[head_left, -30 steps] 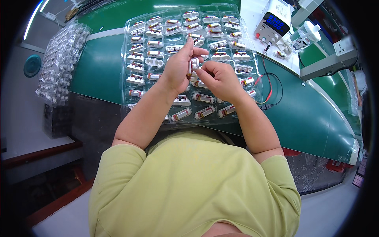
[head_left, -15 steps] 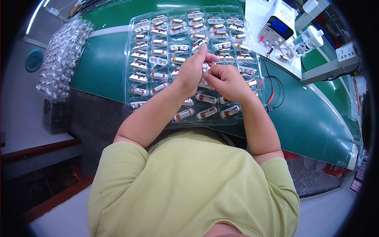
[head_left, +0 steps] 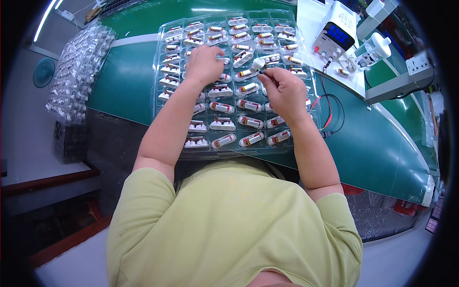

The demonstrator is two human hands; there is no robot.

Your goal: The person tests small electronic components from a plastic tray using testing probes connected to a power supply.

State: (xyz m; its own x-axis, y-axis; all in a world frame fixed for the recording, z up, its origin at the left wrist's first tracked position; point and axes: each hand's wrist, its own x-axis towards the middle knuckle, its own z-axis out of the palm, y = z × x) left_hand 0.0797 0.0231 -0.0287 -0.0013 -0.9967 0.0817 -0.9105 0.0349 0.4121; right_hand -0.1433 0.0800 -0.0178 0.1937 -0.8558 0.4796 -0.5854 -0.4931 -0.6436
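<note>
Piece point(head_left: 258, 64), white, pinched in right hand point(head_left: 288, 92), fingers point(head_left: 268, 83) together; probably light, stiff, slick: grip edges lightly. Left hand point(head_left: 204, 65) half-curled, hold unclear.

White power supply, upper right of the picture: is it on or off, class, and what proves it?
On: the power supply's display glows with blue digits.

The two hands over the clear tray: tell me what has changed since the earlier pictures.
The left hand has moved left and forward, apart from the right hand, which shifted slightly right and holds a small white piece. Whether the left holds anything is unclear. The clear tray and white display box stayed put.
</note>
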